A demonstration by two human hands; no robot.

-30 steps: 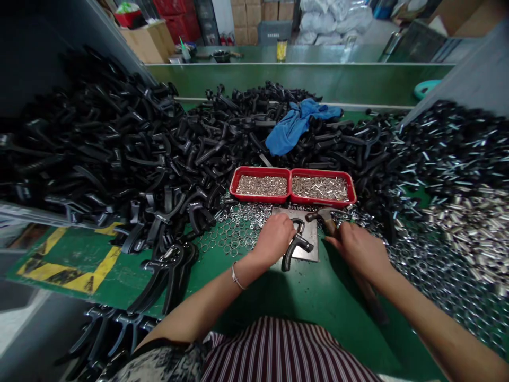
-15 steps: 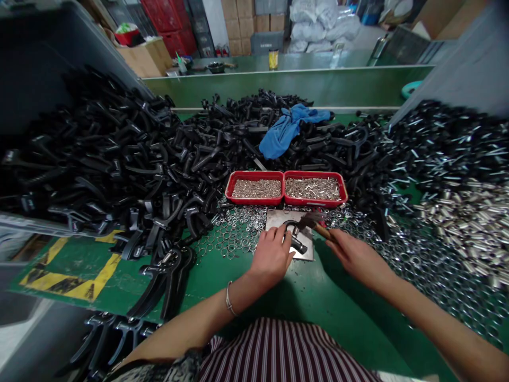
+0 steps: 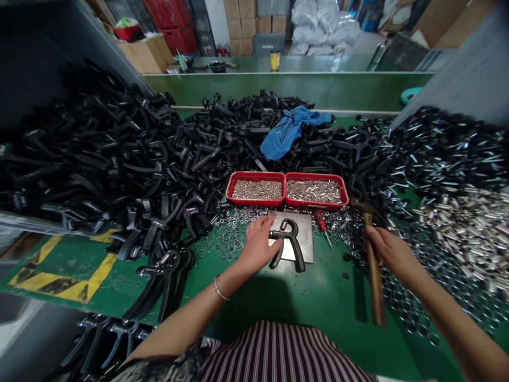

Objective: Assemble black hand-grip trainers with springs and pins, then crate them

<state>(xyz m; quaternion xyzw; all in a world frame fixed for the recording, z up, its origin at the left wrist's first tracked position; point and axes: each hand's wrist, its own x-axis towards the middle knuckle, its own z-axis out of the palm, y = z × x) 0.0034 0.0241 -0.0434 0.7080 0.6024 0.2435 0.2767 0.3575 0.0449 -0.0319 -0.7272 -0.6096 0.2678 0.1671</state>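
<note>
A black hand grip strengthener [image 3: 297, 248] lies on a square metal plate [image 3: 307, 228], its two handles towards me and its curved end away. My left hand [image 3: 259, 241] holds it from the left, thumb on the left handle; some fingertips are hidden. To the right of the plate, my right hand [image 3: 392, 253] grips a hammer [image 3: 374, 276] by its wooden handle. The hammer's dark head sits at the far end, hard to tell from the black parts behind it. Between plate and hammer lies a red-handled screwdriver [image 3: 321, 222].
Two red trays [image 3: 285, 202] of small metal pins and pieces stand behind the plate. Heaps of black handles [image 3: 131, 154] fill the left and back, with a blue cloth [image 3: 281, 135] on top. Metal rings [image 3: 421, 276] and silver sleeves [image 3: 465, 223] spread at the right.
My right hand has moved the hammer right, away from the plate. The hand grip has turned so its handles point towards me, and my left hand has shifted slightly left. The screwdriver is uncovered.
</note>
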